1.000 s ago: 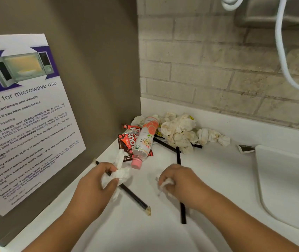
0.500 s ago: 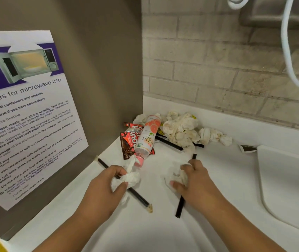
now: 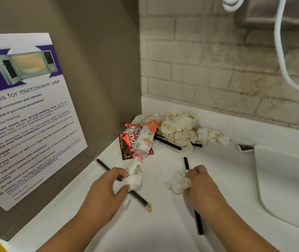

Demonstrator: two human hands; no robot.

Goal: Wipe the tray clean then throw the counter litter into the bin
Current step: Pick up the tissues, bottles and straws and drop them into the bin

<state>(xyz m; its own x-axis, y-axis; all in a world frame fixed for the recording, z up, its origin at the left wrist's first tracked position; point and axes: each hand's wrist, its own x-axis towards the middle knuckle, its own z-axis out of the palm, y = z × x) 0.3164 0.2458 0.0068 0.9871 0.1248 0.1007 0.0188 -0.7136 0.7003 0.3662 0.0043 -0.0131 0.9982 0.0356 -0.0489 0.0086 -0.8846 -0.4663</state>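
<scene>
Clamping left hand (image 3: 105,190) fingers round a tissue wad (image 3: 133,180) over a black straw (image 3: 139,197), right hand (image 3: 202,185) fingers round another wad (image 3: 179,185).

Both bare forearms reach forward from below, angled slightly toward each other. The left hand (image 3: 106,186) is turned thumb-side up, its fingers and thumb curled round a white tissue wad (image 3: 131,181). The right hand (image 3: 202,186) is knuckles up, its fingers bunched tight on a stained tissue wad (image 3: 179,185). The hands sit about level, well apart, with wrists straight.
</scene>
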